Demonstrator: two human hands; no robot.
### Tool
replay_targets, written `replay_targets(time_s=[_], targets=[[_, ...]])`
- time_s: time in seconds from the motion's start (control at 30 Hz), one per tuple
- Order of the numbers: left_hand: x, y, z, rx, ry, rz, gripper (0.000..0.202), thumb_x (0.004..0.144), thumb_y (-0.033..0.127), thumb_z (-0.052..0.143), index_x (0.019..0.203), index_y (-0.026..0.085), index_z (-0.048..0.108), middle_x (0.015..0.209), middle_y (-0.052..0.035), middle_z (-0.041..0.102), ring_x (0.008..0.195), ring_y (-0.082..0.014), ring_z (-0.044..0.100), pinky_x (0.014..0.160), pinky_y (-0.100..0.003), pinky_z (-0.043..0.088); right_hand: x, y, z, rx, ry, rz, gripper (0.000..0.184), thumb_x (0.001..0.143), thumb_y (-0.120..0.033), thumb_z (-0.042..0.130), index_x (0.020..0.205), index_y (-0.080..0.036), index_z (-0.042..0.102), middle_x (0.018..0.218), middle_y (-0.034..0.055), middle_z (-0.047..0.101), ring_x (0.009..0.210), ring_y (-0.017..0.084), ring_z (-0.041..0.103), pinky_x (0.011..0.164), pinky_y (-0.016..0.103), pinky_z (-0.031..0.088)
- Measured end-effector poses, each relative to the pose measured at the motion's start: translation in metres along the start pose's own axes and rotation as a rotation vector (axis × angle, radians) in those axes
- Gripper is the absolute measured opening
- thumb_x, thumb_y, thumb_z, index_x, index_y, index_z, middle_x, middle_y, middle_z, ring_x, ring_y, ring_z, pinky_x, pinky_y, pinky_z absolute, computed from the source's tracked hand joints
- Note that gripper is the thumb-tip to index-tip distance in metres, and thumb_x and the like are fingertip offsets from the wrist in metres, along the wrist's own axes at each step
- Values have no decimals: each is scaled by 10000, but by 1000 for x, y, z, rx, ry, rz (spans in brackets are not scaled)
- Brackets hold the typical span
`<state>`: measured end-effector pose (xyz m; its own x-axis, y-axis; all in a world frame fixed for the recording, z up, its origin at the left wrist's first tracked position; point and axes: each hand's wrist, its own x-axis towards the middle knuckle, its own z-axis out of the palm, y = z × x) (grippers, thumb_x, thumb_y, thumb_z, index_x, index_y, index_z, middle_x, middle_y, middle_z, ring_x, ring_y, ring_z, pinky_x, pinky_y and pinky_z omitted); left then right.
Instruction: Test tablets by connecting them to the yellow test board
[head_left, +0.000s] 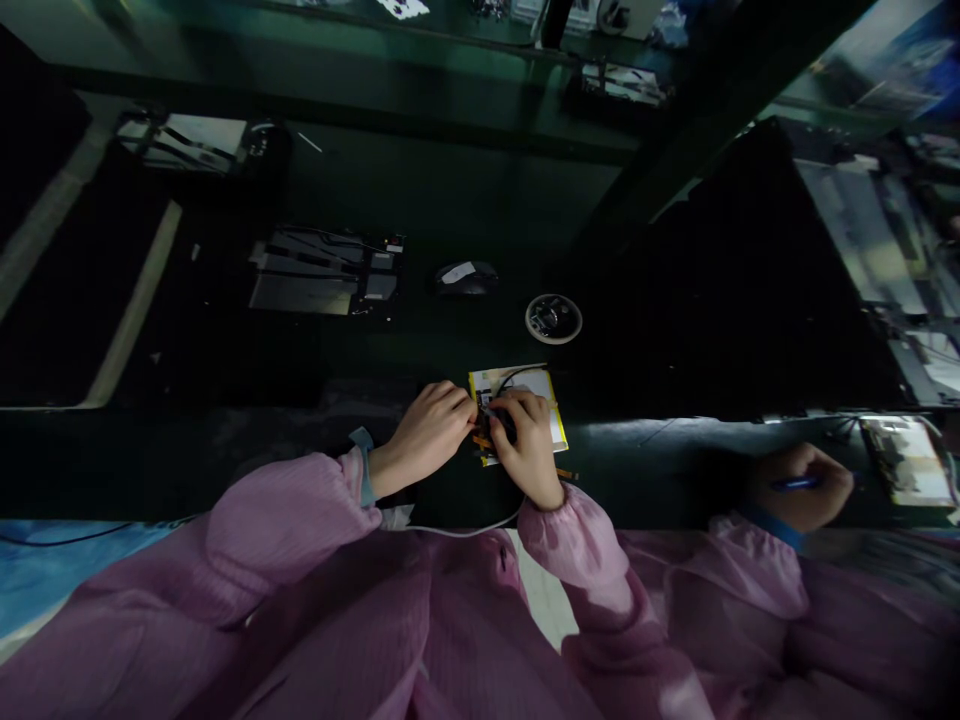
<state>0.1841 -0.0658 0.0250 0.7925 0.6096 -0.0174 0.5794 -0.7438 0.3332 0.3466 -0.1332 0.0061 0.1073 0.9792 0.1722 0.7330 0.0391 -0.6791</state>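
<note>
Can see the panel [539, 381] at the table's [480, 220] near side, largely hidden beneath two hands. At its nine o'clock edge, can see the left hand [431, 432] with curled fingers; cannot tell any grip, with the tips out of sight. From five o'clock, can see the right hand [527, 440] with fingers bent about a dark piece [505, 428], mostly covered; cannot tell grasp from touch. Can see a dish [553, 341] at one, a mouse [466, 278] at eleven, and, past three, a co-worker's hand [819, 503] in shadow.
</note>
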Motion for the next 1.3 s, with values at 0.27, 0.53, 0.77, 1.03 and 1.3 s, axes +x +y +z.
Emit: replay_targets(time_s=[0.27,0.53,0.77,1.03,1.3], targets=[[-1,-1,1,20,-7,1,48,891,167,532,876,160,577,906,-64,610,914,-231,510,827,-374,421,-1,-2,2,-10,7,10,161,859,-221,533,971,-210,648,1024,75,575,1007,244,493,895,404,394],[-2,-1,3,36,4,1,54,886,161,525,866,168,575,897,-67,608,914,-239,512,822,-382,422,-1,-1,3,-10,10,14,166,862,-226,528,972,-220,653,1016,74,576,999,245,495,891,407,394],[-3,0,1,8,15,2,60,891,159,522,867,161,577,893,-65,608,913,-232,514,828,-377,430,-1,-2,2,-12,12,19,159,863,-217,534,968,-213,653,1019,77,579,1006,246,492,893,408,393],[-2,-2,1,-26,30,-6,66,887,167,529,842,173,577,888,-62,612,912,-226,517,824,-377,430,-1,-3,1,-12,6,20,175,864,-224,524,982,-219,654,1024,75,579,1010,247,497,893,411,397],[-1,0,-1,-7,20,-10,47,884,160,543,851,165,577,893,-56,615,913,-225,522,828,-365,429,-2,-2,1,-20,16,16,151,867,-219,535,968,-215,647,1014,76,579,1011,247,499,903,408,398]])
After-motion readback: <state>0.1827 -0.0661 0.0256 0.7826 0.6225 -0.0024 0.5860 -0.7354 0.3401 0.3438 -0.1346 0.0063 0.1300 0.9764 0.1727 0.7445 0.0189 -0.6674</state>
